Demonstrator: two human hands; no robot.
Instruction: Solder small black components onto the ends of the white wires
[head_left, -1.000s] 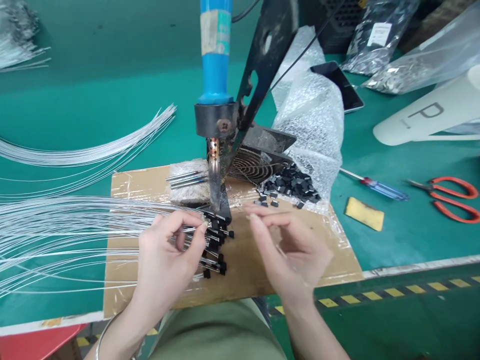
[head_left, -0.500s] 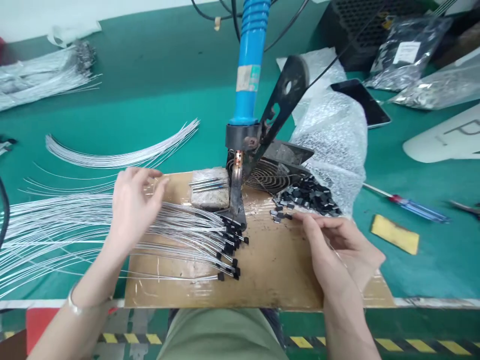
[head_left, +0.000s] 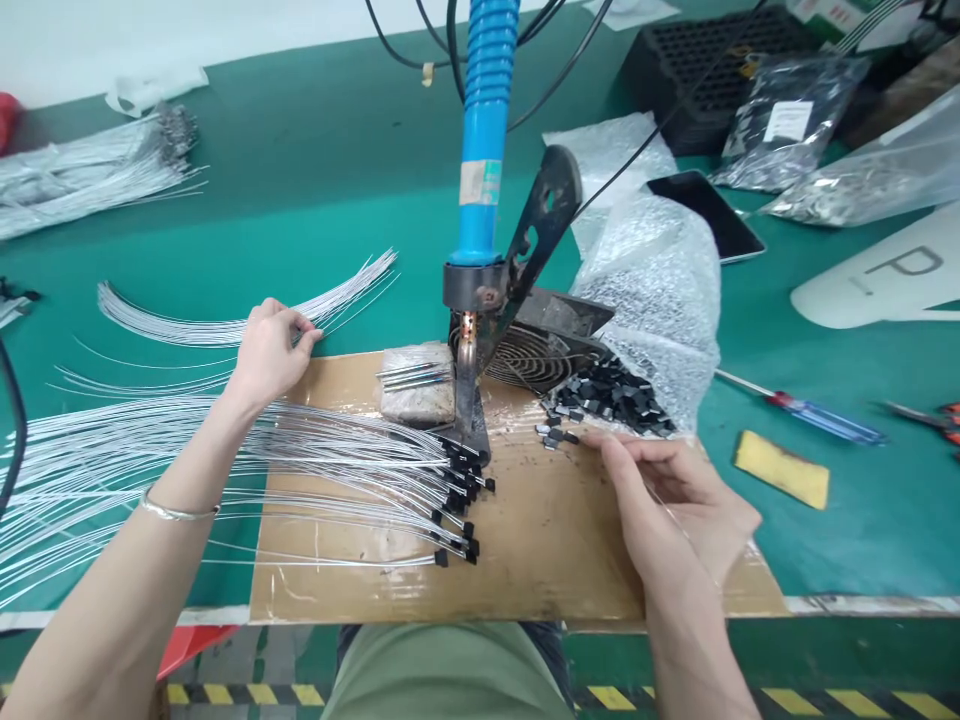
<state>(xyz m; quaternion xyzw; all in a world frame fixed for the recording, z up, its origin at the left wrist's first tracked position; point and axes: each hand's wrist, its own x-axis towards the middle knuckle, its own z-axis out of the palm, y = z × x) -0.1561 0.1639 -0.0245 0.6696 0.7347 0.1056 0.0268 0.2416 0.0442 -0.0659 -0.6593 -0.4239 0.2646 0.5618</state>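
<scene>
My left hand (head_left: 274,350) is at the upper bundle of thin white wires (head_left: 172,328), thumb and fingertips pinched on a wire near the bundle's right end. Below that wrist lie many white wires (head_left: 352,450) with small black connectors (head_left: 461,490) on their right ends. My right hand (head_left: 679,490) is closed in a pinch beside a pile of loose black connectors (head_left: 615,395); a small black connector shows at its fingertips. A thin strand crosses its palm. Between the hands stands a blue-handled soldering iron (head_left: 487,130), tip down in a holder.
A cardboard sheet (head_left: 555,560) covers the bench front. Near the iron sits a wrapped block (head_left: 416,385) with short metal pieces. To the right are bubble wrap (head_left: 652,290), a phone-like black slab (head_left: 705,215), a screwdriver (head_left: 825,415), a yellow sponge (head_left: 780,468) and a white jug-like object (head_left: 870,275).
My left hand has moved up from above the connector-tipped wires to the upper bundle, and its fingers have closed. My right hand stays by the black connectors. The view has shifted slightly.
</scene>
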